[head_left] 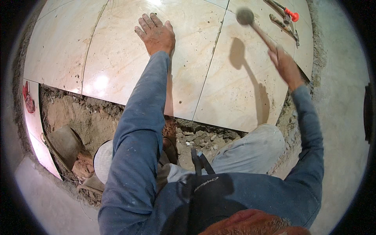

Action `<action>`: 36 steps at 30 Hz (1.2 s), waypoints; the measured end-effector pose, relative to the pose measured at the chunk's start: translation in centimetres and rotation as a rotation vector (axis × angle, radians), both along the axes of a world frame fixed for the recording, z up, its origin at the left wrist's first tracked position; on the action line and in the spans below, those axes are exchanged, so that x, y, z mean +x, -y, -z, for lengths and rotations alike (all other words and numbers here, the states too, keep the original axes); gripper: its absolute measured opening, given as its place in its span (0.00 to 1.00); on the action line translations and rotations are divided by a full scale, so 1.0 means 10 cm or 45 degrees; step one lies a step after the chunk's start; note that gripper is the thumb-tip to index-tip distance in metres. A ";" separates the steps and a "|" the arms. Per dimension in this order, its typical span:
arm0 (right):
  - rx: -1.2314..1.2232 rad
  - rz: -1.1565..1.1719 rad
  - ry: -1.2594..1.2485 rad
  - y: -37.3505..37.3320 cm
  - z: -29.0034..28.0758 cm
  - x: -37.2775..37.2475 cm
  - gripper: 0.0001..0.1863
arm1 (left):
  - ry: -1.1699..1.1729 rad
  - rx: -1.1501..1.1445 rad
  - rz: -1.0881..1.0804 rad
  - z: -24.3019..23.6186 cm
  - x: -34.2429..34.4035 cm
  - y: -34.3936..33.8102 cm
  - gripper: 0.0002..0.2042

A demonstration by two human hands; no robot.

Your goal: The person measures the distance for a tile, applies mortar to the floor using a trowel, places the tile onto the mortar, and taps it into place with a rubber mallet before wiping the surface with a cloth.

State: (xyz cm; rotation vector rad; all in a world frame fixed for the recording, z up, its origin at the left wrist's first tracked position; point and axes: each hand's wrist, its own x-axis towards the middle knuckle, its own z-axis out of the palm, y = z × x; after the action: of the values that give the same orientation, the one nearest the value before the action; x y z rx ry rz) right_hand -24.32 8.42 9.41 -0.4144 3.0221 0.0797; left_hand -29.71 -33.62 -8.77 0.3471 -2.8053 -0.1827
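My left hand (156, 34) lies on a large cream marbled tile (117, 51), fingers apart, with dusty fingertips. My right hand (286, 67) grips the wooden handle of a mallet (244, 16), whose slightly blurred dark round head is raised over the tiles on the right and casts a shadow on them. Small crumbs of grit dot the tile surface. Below the laid tiles, a strip of rough mortar and rubble (196, 137) shows around my knees.
Beyond the mallet lie a hammer (284, 29) and a tool with an orange guard (293, 17). At the left, a red tangled cord (29, 100) rests on a narrow tile strip (47, 152), beside a worn bucket-like container (62, 145). Smooth concrete floor (337, 98) borders the tiles at the right.
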 end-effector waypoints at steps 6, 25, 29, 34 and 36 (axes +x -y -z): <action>0.081 0.337 0.105 -0.20 -0.08 0.45 0.20 | 0.097 0.029 -0.006 -0.09 0.04 -0.06 0.33; -0.238 0.895 -0.103 -1.34 0.73 1.57 0.19 | 0.531 0.057 1.077 -0.66 0.93 -2.69 0.62; -0.650 0.945 -0.194 -1.39 0.52 1.51 0.19 | 0.525 -0.009 1.063 -0.63 0.86 -2.73 0.61; -1.069 0.832 -0.411 -0.99 0.26 1.41 0.20 | 0.598 -0.105 1.097 -0.59 0.86 -2.71 0.62; -1.123 0.683 -0.341 -0.79 0.23 1.27 0.20 | 0.620 -0.146 1.086 -0.61 0.85 -2.68 0.63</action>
State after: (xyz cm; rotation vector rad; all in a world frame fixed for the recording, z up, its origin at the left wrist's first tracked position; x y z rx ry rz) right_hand -11.66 16.30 7.14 0.4154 3.1183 -1.3374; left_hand -21.21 -6.82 -2.64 -0.9748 -3.2210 -0.1251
